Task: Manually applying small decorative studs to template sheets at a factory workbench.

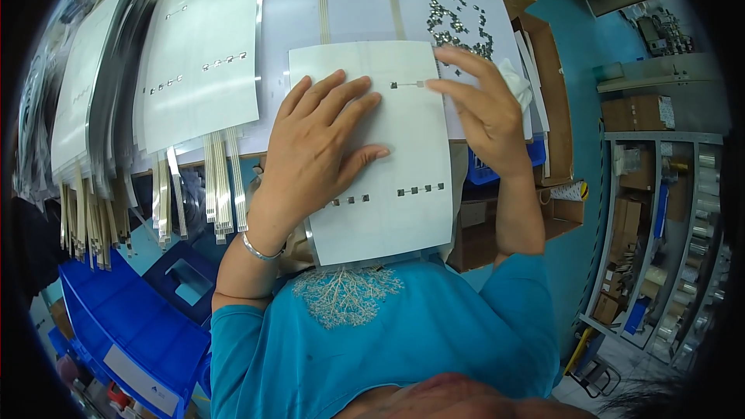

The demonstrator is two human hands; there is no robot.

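left hand [317, 130] spread on white sheet [403, 128], right hand [490, 116] perhaps touching it

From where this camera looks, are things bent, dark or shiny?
Head view: fisheye distortion bows the metal shelving near the right rim; in the head view, corners fall to black; there too, small metal pieces glint, while the white sheet looks bright, fairly evenly lit.
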